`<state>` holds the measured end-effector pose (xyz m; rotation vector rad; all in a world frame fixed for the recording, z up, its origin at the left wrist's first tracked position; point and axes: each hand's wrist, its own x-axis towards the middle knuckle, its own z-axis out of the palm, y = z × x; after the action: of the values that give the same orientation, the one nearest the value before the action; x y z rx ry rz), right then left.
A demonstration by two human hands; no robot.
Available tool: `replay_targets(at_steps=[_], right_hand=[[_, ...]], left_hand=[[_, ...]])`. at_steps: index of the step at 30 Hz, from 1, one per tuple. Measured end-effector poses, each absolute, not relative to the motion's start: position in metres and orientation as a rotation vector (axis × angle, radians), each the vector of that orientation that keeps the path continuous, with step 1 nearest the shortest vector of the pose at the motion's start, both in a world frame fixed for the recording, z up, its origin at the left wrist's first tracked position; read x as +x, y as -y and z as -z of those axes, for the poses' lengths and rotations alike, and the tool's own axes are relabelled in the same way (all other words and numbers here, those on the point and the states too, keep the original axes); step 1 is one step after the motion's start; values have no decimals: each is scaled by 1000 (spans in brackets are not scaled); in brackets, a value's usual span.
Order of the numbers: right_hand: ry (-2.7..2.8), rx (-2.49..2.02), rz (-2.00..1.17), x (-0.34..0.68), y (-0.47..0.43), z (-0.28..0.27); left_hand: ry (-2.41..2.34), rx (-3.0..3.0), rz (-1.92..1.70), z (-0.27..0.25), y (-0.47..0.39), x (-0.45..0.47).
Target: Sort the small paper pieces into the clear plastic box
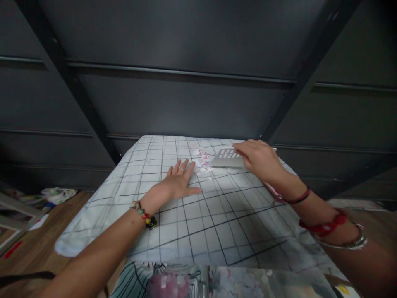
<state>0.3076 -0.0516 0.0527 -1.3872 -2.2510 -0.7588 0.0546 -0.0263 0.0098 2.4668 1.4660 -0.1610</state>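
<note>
Just right of the loose paper scraps (203, 160), the right hand (259, 159) is clamped on the rim of a white slotted plastic tray (228, 161), tilted over the checked tablecloth (198, 223). Left of the scraps, the left hand (177, 184) is palm down, fingers apart, gripping nothing. Such light scraps probably call for slow strokes, tray edge low, left fingers closer together.

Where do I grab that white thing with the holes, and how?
Probably by the upper edge of the white holed thing, from above and the right, where the right hand has its grip. That edge is raised and looks thin enough to pinch; the left end sits low beside the paper scraps, so it seems harder to get hold of.
</note>
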Motion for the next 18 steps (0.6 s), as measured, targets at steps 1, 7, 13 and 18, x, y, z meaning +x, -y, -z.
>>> replay_targets(at_steps=[1, 7, 13, 18], right_hand=[[2244, -1376, 761, 309, 46, -50], [2235, -1273, 782, 314, 20, -39], [2189, -1197, 895, 320, 26, -26], [2214, -1074, 972, 327, 32, -29]], left_hand=[[-1456, 2484, 154, -9, 22, 56], [-1458, 2559, -8, 3, 3, 58], [-1362, 2609, -58, 21, 8, 49], [-1323, 2652, -112, 28, 9, 44]])
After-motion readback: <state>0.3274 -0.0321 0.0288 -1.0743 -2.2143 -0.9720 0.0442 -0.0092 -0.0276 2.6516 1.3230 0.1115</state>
